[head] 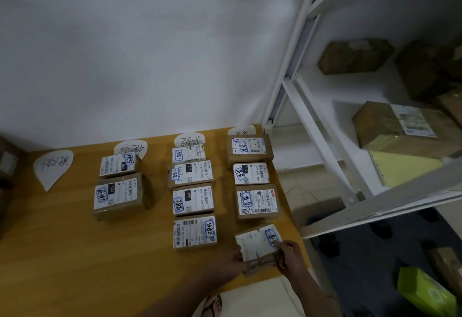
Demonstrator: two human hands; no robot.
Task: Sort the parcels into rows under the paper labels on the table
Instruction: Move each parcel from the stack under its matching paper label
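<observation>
Cardboard parcel (257, 243) is held at the near end of the rightmost row (251, 173), left hand (233, 261) and right hand (291, 254) gripping its sides, probably squaring it as number 4 under that paper label (241, 130).

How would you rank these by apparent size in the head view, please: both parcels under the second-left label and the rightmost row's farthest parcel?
1. nearer second-label parcel
2. rightmost row's farthest parcel
3. farther second-label parcel
Being nearer to the camera may flatter the first, so true sizes stay unsure.
</observation>
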